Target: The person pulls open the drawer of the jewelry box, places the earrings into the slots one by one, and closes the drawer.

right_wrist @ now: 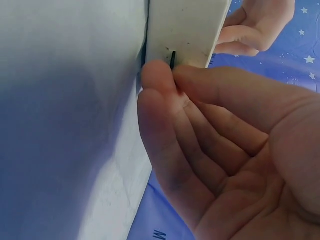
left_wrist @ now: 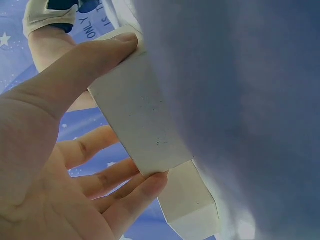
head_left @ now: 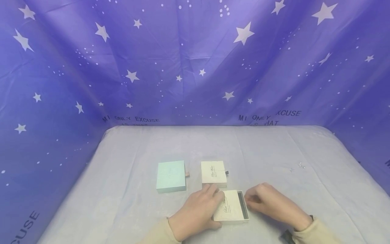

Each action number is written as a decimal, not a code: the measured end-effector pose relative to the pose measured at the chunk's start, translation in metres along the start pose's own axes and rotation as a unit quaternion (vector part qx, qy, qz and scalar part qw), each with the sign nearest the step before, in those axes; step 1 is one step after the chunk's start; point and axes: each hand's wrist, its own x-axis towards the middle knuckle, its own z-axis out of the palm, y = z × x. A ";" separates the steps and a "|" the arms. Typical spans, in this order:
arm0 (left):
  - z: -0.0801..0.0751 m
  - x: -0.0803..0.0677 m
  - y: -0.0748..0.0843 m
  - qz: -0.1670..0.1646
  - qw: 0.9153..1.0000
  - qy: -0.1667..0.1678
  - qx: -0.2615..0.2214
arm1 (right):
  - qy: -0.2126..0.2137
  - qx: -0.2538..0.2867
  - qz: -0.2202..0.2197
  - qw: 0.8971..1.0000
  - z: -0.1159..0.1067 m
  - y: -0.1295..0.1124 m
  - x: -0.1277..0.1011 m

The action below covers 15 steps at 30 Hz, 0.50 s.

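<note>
A cream drawer box (head_left: pixel 230 206) lies on the table near its front edge, its drawer slid partly out to the right so a dark inside strip (head_left: pixel 242 205) shows. My left hand (head_left: pixel 213 203) grips the box's sleeve (left_wrist: pixel 137 115), thumb on one side and fingers on the other. My right hand (head_left: pixel 251 201) is at the drawer's end. In the right wrist view its thumb and forefinger pinch the small dark pull tab (right_wrist: pixel 173 59) on the drawer front (right_wrist: pixel 187 30).
A second cream box (head_left: pixel 213 173) with a dark tab lies shut just behind, and a mint-green box (head_left: pixel 171 176) sits to its left. A small shiny item (head_left: pixel 301 165) lies at the right. A pale cloth covers the table (head_left: pixel 137 145); starred purple fabric hangs on three sides.
</note>
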 end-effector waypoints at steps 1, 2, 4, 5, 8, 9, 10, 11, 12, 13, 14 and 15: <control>0.000 0.000 0.000 0.001 1.000 0.001 0.002 | 0.001 0.001 0.000 1.000 0.001 -0.001 0.000; 0.000 0.000 0.000 0.001 1.000 0.002 0.003 | 0.003 0.003 0.000 1.000 0.002 -0.001 0.001; -0.001 0.000 0.000 0.001 1.000 0.001 0.003 | 0.008 0.007 -0.002 1.000 0.004 -0.002 0.002; -0.001 0.000 0.000 0.000 1.000 0.001 0.003 | 0.008 0.011 -0.003 1.000 0.004 -0.003 0.003; -0.002 0.000 0.000 -0.003 1.000 -0.003 0.000 | 0.008 0.021 -0.006 1.000 0.006 -0.005 0.005; -0.002 0.000 0.001 -0.004 1.000 -0.006 -0.002 | 0.008 0.023 -0.007 1.000 0.007 -0.005 0.006; -0.003 0.000 0.001 -0.006 1.000 -0.008 -0.004 | 0.007 0.025 -0.008 1.000 0.007 -0.006 0.007; -0.003 0.001 0.001 -0.007 1.000 -0.011 -0.006 | 0.006 0.025 -0.009 1.000 0.008 -0.006 0.008; -0.003 0.001 0.001 -0.009 1.000 -0.014 -0.008 | 0.006 0.024 -0.009 1.000 0.008 -0.006 0.008; -0.004 0.001 0.001 -0.011 1.000 -0.016 -0.011 | 0.005 0.024 -0.007 1.000 0.008 -0.007 0.009; -0.004 0.001 0.001 -0.012 1.000 -0.018 -0.013 | 0.005 0.023 -0.006 1.000 0.008 -0.007 0.009; -0.004 0.001 0.001 -0.013 1.000 -0.019 -0.014 | 0.004 0.024 -0.005 1.000 0.007 -0.007 0.009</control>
